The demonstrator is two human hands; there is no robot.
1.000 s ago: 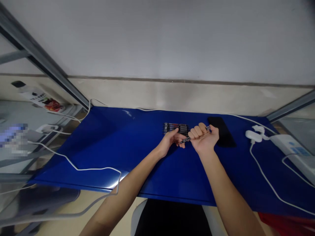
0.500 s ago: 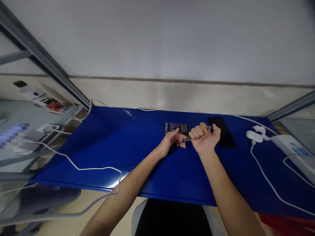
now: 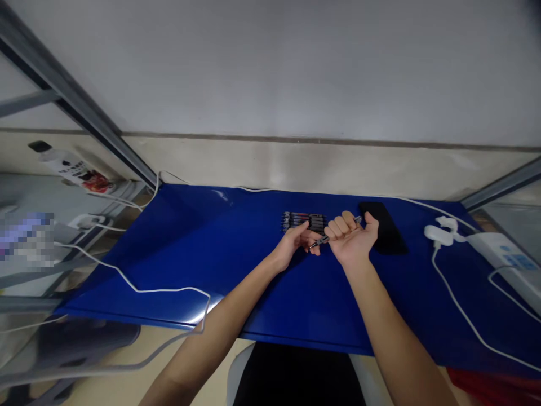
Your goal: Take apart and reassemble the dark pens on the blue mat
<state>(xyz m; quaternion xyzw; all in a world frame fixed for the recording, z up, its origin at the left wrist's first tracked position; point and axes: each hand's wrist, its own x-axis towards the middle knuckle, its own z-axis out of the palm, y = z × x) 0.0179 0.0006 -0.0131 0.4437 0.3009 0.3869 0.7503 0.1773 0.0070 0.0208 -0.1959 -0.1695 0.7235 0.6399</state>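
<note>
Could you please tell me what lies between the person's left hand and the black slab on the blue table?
In the head view, the right hand, closed around a dark pen, lies between the left hand and the black slab.

Worktop (image 3: 203,237): smooth, glossy blue finish. Pen (image 3: 320,242): dark barrel, metallic sheen. Black pad (image 3: 386,228): matt. Cable (image 3: 459,321): smooth white plastic. Power strip (image 3: 499,251): white plastic, lightly glossy.

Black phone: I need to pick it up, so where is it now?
The black phone lies on the blue tabletop in the head view, just right of the right hand.
</note>
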